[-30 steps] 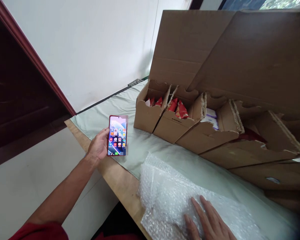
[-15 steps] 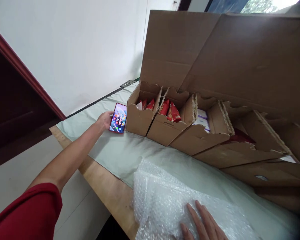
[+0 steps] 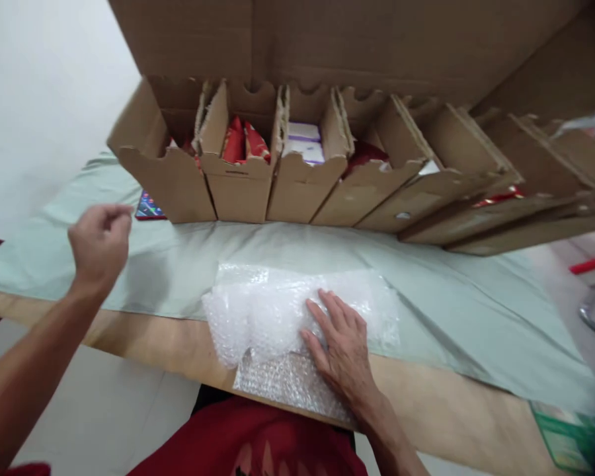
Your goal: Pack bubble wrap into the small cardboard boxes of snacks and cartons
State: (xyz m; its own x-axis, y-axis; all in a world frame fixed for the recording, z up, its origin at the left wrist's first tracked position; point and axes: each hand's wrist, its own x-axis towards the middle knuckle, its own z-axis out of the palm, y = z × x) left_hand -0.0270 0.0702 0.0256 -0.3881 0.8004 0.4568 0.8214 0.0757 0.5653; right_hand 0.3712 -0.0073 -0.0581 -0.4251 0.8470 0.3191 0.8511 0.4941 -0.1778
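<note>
My left hand point(image 3: 100, 246) is raised at the left over the cloth, its fingers curled and pressed together. Whatever the fingers hold, if anything, is hidden. Just beyond it lies a phone point(image 3: 149, 207) with a lit screen and a red edge, partly covered by the leftmost cardboard compartment. My right hand point(image 3: 341, 340) rests flat on a folded sheet of bubble wrap point(image 3: 272, 311), fingers spread. The bubble wrap lies on the pale green cloth, with a lower layer reaching over the wooden table edge.
A row of cardboard bins point(image 3: 242, 192) stands along the back with a tall cardboard panel point(image 3: 327, 46) behind. Inside are red packets point(image 3: 235, 141) and white-and-purple boxes point(image 3: 303, 142). At the lower right is a green item point(image 3: 565, 436); a red bar point(image 3: 592, 264) shows at the right.
My left hand has drawn away from the phone, back toward me. My view has swung right and down, showing more bins. My right hand stays on the bubble wrap.
</note>
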